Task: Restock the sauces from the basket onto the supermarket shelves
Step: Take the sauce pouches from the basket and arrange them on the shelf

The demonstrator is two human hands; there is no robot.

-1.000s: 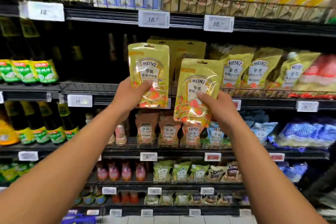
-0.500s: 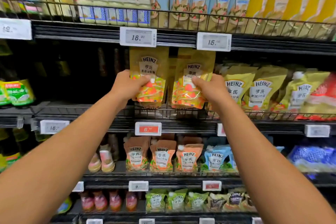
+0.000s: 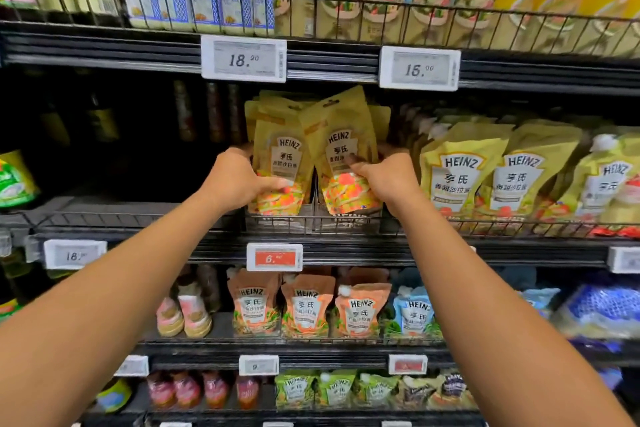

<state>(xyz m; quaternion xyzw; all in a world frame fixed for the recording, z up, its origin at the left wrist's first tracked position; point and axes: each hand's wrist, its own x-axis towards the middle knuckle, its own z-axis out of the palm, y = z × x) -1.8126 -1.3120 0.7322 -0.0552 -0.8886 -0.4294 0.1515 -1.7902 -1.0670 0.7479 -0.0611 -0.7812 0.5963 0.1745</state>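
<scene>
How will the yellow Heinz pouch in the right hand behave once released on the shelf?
Probably floppy: the yellow soft-film Heinz pouch tilts sideways in the right hand. It likely tips against the neighbouring yellow pouch in the left hand. The black wire rail should stop it sliding off.

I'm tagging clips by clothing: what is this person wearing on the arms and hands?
Nothing visible: the left hand and right hand are ungloved, and both forearms are bare to the frame's edge, with no sleeve, watch, bracelet or ring showing.
</scene>
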